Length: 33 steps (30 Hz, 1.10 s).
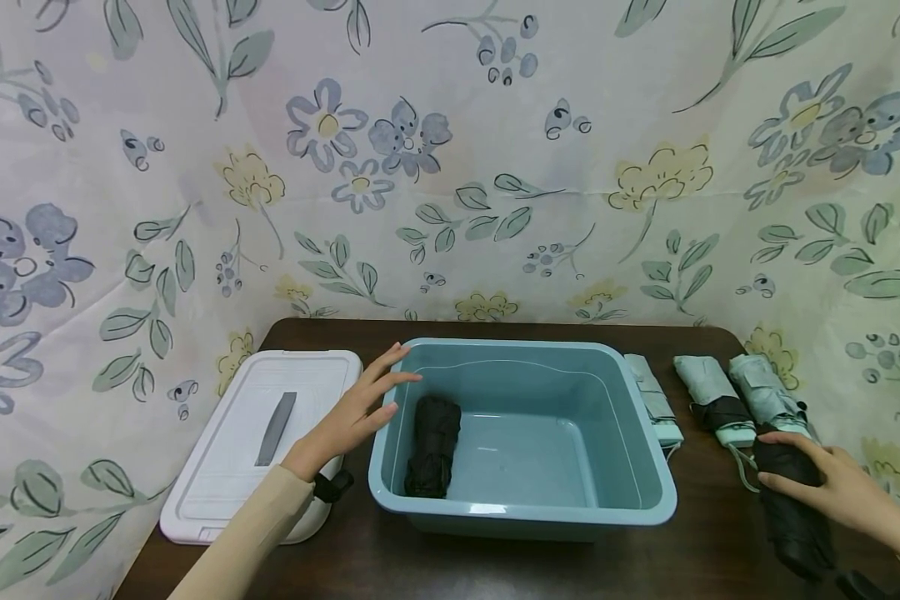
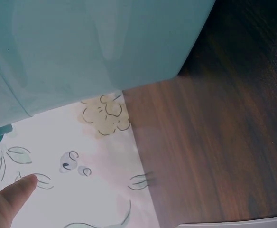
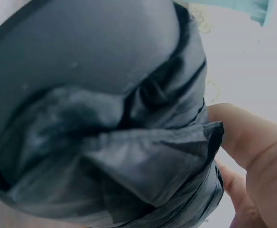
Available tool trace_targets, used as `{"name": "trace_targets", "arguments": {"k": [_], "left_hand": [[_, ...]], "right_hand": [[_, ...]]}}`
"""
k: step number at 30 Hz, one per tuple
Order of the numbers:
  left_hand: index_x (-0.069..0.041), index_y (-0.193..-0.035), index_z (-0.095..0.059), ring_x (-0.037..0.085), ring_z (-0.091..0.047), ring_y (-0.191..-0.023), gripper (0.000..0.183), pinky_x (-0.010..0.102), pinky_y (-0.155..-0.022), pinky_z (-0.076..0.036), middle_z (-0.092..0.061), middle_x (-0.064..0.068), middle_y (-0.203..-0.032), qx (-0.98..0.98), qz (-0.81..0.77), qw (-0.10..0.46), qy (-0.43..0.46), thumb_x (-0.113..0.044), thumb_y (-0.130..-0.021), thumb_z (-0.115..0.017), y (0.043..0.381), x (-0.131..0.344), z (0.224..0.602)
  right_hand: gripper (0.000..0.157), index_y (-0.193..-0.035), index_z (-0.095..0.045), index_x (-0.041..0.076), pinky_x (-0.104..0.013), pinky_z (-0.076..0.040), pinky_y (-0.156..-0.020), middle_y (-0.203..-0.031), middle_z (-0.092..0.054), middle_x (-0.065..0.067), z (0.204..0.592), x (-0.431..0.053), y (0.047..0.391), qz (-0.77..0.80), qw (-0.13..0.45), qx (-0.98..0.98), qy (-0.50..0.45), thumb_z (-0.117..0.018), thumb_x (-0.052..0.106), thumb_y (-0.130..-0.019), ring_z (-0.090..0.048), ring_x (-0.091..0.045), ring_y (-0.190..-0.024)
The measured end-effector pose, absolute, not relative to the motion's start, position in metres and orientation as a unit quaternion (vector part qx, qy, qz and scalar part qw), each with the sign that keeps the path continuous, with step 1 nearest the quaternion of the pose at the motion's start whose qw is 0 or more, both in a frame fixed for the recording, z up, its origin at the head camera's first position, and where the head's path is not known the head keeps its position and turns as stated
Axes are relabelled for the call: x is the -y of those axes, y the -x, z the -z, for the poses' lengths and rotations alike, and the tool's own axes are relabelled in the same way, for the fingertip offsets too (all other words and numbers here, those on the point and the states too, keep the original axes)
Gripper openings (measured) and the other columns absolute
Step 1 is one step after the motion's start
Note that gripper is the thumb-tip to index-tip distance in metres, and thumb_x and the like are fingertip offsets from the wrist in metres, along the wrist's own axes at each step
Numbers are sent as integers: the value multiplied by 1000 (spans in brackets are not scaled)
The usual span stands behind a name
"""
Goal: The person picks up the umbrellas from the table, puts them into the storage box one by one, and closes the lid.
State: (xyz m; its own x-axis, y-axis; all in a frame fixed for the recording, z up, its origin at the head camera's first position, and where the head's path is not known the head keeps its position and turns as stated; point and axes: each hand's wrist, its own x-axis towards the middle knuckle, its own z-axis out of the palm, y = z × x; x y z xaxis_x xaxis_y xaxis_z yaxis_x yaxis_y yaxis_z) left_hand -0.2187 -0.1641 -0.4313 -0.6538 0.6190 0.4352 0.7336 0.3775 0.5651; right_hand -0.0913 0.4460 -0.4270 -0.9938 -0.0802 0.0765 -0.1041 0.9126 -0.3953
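My right hand grips a folded black umbrella at the right end of the table. In the right wrist view that umbrella fills much of the picture, its smooth dark end close to the camera. Fingers of my left hand are spread, fairly straight, by the left rim of a light blue plastic tub; whether they touch it is unclear. Inside the tub, along its left wall, lies another folded black umbrella. The left wrist view shows the tub's outer wall.
Three folded pale green umbrellas lie right of the tub: one beside its wall, a black-banded one, and another near the held umbrella. A white lidded box stands left. Floral cloth hangs behind the dark wooden table.
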Motion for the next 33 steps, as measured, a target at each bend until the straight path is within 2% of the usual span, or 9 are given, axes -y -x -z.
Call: {"name": "trace_targets", "arguments": {"k": [3, 9, 10, 14, 17, 23, 26, 30, 33], "left_hand": [[-28, -135, -46, 25, -6, -144, 40, 66, -102, -20, -16, 1, -155, 827, 378, 76, 409, -29, -95, -46, 219, 164, 431], [-25, -135, -46, 26, -6, -144, 40, 66, -102, -20, -16, 1, -155, 826, 379, 75, 410, -28, -95, -46, 219, 164, 431], [-25, -135, -46, 27, -6, -143, 40, 66, -102, -20, -16, 1, -155, 826, 379, 75, 411, -27, -95, -46, 219, 164, 431], [-26, -135, -46, 26, -6, -144, 41, 66, -102, -21, -16, 1, -155, 826, 380, 76, 409, -27, -94, -47, 219, 165, 432], [-27, -135, -46, 24, -6, -144, 41, 66, -102, -21, -16, 1, -155, 827, 380, 75, 407, -27, -94, -47, 218, 165, 433], [-28, -135, -46, 25, -6, -144, 42, 66, -103, -19, -16, 0, -155, 826, 382, 77, 407, -25, -94, -46, 219, 164, 433], [-28, -135, -45, 30, -7, -143, 42, 66, -103, -19, -16, 0, -155, 827, 381, 78, 407, -26, -94, -46, 220, 164, 433], [-27, -135, -46, 32, -8, -143, 42, 67, -102, -19, -16, 0, -155, 827, 382, 79, 406, -26, -94, -46, 219, 164, 434], [-27, -135, -46, 30, -7, -143, 42, 67, -102, -19, -16, 1, -155, 825, 384, 80, 406, -26, -94, -47, 219, 164, 434]], "right_hand": [[50, -122, -48, 4, -23, -30, -51, -55, -47, 1, 423, -441, 94, -209, 39, 975, -61, -71, 21, -81, -40, -2, -52], [53, -124, -49, 7, -44, -43, -58, -101, -57, -30, 412, -433, 101, -204, 38, 976, -65, -72, 28, -80, -56, -38, -82], [53, -125, -49, 9, -45, -42, -58, -109, -54, -31, 410, -431, 102, -202, 35, 977, -63, -71, 29, -81, -55, -37, -85], [50, -127, -47, 11, -28, -36, -50, -74, -54, -10, 405, -423, 106, -229, 32, 969, -87, -68, 25, -84, -43, -8, -53], [48, -127, -48, 13, -25, -35, -52, -81, -52, 6, 403, -420, 109, -247, 43, 962, -111, -68, 20, -84, -38, 11, -61], [49, -130, -47, 14, -55, -35, -78, -125, -46, 3, 398, -412, 115, -271, 45, 954, -119, -67, 19, -85, -28, 19, -110], [50, -133, -44, 13, -60, -32, -80, -132, -43, -6, 393, -409, 118, -289, 36, 949, -120, -64, 17, -87, -26, 9, -123], [53, -137, -38, 13, -63, -27, -83, -139, -31, -27, 386, -404, 120, -306, 5, 947, -100, -60, 22, -90, -21, -38, -134], [56, -140, -33, 13, -64, -27, -82, -143, -25, -29, 378, -399, 122, -317, -18, 944, -87, -59, 26, -92, -18, -53, -128]]}}
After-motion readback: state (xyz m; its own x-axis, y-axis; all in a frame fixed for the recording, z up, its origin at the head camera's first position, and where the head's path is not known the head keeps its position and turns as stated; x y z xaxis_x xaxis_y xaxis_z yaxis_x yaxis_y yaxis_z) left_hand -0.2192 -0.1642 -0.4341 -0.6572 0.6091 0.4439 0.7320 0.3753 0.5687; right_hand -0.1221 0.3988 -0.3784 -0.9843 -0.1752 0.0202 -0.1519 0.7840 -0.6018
